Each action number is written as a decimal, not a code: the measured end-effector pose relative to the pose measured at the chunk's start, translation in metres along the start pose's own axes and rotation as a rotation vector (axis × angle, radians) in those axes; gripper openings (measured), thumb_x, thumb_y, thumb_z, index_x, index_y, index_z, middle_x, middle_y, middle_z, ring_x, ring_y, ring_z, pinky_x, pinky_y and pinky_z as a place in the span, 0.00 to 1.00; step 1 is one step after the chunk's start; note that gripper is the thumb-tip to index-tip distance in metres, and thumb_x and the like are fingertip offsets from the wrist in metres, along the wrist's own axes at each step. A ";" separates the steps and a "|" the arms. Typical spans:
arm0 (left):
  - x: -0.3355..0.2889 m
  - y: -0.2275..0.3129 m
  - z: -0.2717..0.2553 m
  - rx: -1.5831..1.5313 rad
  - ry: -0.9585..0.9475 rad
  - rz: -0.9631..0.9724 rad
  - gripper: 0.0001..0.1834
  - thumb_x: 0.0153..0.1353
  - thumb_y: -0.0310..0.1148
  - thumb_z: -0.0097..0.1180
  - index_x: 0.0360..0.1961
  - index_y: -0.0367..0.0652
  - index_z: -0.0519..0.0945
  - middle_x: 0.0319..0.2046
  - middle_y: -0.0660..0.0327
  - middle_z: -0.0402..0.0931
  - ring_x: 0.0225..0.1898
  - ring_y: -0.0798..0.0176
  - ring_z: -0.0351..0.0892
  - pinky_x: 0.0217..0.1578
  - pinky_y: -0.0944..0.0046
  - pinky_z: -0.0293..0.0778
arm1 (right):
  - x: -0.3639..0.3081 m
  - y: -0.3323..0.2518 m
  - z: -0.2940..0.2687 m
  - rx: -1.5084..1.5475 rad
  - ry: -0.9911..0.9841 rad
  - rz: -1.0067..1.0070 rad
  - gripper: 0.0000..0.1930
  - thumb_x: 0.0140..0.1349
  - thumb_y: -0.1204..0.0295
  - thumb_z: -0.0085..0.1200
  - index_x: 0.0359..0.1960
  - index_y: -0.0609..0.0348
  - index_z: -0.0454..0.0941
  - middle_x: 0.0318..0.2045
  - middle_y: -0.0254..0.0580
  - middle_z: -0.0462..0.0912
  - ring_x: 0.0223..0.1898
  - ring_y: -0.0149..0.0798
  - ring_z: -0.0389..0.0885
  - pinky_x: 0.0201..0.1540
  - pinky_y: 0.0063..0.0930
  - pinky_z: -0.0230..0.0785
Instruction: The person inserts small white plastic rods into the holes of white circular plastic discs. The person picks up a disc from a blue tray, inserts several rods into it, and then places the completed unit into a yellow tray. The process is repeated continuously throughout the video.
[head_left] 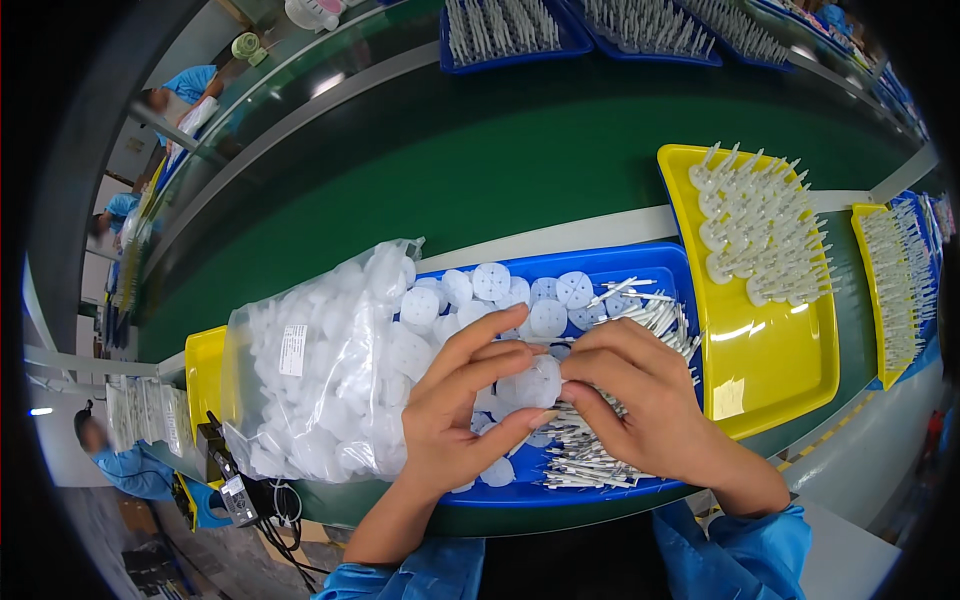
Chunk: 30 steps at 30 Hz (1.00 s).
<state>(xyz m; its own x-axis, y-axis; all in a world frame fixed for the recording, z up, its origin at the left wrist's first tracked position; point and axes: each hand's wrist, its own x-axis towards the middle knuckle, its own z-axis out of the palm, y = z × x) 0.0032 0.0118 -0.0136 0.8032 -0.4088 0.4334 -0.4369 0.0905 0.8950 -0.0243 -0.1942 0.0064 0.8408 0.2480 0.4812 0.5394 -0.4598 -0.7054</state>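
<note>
My left hand (446,418) pinches a translucent white round plastic disc (532,386) between thumb and fingers, above a blue tray (655,258). My right hand (648,402) is closed at the disc's right edge, its thumb and fingertips pressed together there. Whether a second small part sits in the right fingertips is hidden. Behind and below my hands, the tray holds many loose white discs (548,318) on its left and a heap of thin white sticks (597,462) on its right.
A clear bag full of white discs (330,380) leans over the tray's left side. At right, a yellow tray (765,385) carries rows of upright stick-and-disc pieces (765,235). More filled trays (500,40) line the far side of the green belt (480,180). Cables (285,530) hang lower left.
</note>
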 end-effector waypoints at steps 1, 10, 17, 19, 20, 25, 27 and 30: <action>0.000 0.001 0.001 -0.020 0.015 -0.038 0.22 0.50 0.18 0.71 0.48 0.32 0.82 0.63 0.39 0.68 0.54 0.46 0.82 0.53 0.50 0.79 | 0.000 0.000 0.000 -0.002 0.004 0.000 0.08 0.55 0.79 0.63 0.37 0.63 0.79 0.34 0.44 0.78 0.34 0.48 0.78 0.36 0.37 0.73; -0.004 0.001 0.001 0.525 -0.103 0.305 0.21 0.48 0.19 0.71 0.46 0.36 0.83 0.60 0.41 0.73 0.54 0.44 0.81 0.52 0.55 0.78 | -0.005 -0.003 0.003 0.094 -0.006 0.124 0.08 0.56 0.82 0.61 0.38 0.63 0.79 0.34 0.46 0.77 0.32 0.49 0.81 0.33 0.36 0.75; -0.004 0.003 0.005 0.283 -0.054 0.078 0.24 0.50 0.20 0.70 0.50 0.35 0.82 0.59 0.40 0.74 0.56 0.45 0.79 0.54 0.54 0.75 | -0.007 0.004 0.002 0.010 -0.007 -0.039 0.12 0.52 0.83 0.61 0.39 0.64 0.79 0.37 0.47 0.77 0.34 0.48 0.82 0.34 0.34 0.77; -0.004 0.002 0.001 0.289 -0.111 0.050 0.24 0.51 0.21 0.70 0.52 0.34 0.81 0.61 0.37 0.72 0.56 0.44 0.79 0.56 0.51 0.76 | -0.008 0.004 0.001 -0.040 -0.004 -0.077 0.13 0.51 0.83 0.60 0.40 0.65 0.78 0.38 0.47 0.77 0.35 0.48 0.82 0.35 0.35 0.77; -0.004 0.000 0.001 0.236 -0.119 0.044 0.24 0.53 0.22 0.70 0.53 0.33 0.80 0.60 0.37 0.72 0.56 0.45 0.79 0.55 0.51 0.76 | -0.009 0.003 -0.001 -0.032 -0.024 -0.054 0.12 0.52 0.83 0.62 0.40 0.65 0.79 0.38 0.47 0.78 0.35 0.48 0.83 0.35 0.34 0.77; -0.003 0.002 0.001 -0.038 0.069 -0.139 0.23 0.60 0.24 0.65 0.57 0.32 0.78 0.59 0.45 0.76 0.50 0.55 0.82 0.49 0.61 0.78 | 0.004 0.011 -0.024 -0.140 -0.145 0.043 0.12 0.55 0.81 0.63 0.42 0.65 0.80 0.40 0.51 0.81 0.40 0.53 0.84 0.42 0.38 0.78; -0.006 0.001 0.000 -0.180 0.146 -0.208 0.21 0.67 0.29 0.59 0.59 0.32 0.76 0.58 0.45 0.76 0.47 0.58 0.82 0.45 0.60 0.79 | 0.009 0.033 -0.031 -0.487 -0.165 0.056 0.12 0.49 0.83 0.55 0.37 0.67 0.78 0.34 0.51 0.80 0.41 0.51 0.81 0.47 0.42 0.74; -0.010 0.001 -0.008 -0.313 0.133 -0.351 0.22 0.73 0.35 0.52 0.62 0.32 0.73 0.58 0.43 0.76 0.43 0.59 0.82 0.40 0.60 0.80 | 0.008 0.055 -0.037 -0.814 -0.267 0.073 0.08 0.50 0.81 0.54 0.33 0.65 0.78 0.32 0.49 0.80 0.40 0.49 0.79 0.47 0.41 0.72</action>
<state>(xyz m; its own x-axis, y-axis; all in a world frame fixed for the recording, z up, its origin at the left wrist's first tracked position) -0.0021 0.0233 -0.0157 0.9338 -0.3458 0.0916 -0.0042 0.2453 0.9694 0.0102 -0.2489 -0.0098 0.9099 0.3392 0.2387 0.3680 -0.9257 -0.0873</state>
